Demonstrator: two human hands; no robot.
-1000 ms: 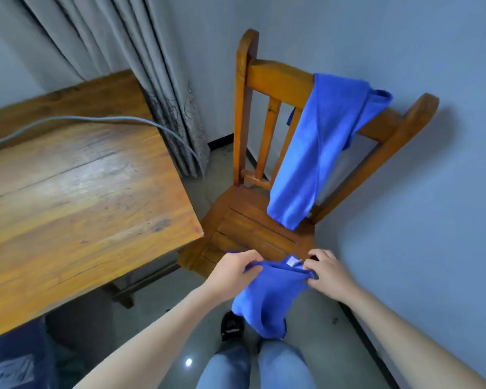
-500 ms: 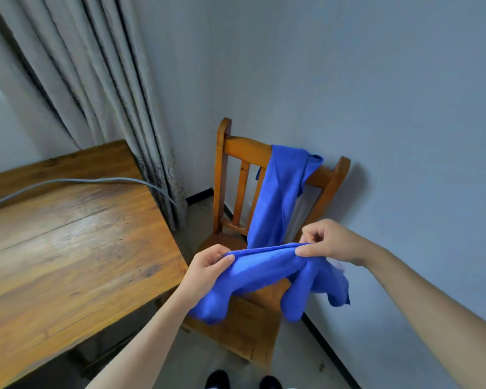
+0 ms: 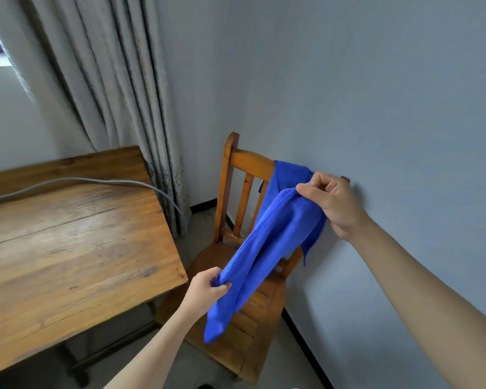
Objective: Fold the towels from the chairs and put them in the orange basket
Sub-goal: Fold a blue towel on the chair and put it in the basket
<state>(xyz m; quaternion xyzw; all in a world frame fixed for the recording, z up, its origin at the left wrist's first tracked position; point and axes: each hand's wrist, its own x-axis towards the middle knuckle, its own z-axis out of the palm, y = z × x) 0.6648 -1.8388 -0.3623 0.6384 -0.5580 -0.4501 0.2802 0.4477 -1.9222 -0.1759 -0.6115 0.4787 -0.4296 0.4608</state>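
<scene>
Blue towel point(image 3: 267, 248) between left hand point(image 3: 205, 287), right hand point(image 3: 331, 203); second towel point(image 3: 285, 175) on chair point(image 3: 250, 164).

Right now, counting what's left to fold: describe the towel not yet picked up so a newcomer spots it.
Find the wooden chair by the wall. A blue towel drapes over its backrest's right end; unlike the held towel in front, it hangs from wood.

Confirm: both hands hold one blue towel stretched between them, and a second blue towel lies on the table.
One point is wrong: the head view shows the second blue towel draped over the chair back, not on the table. The left hand and right hand do hold the first towel between them.
</scene>
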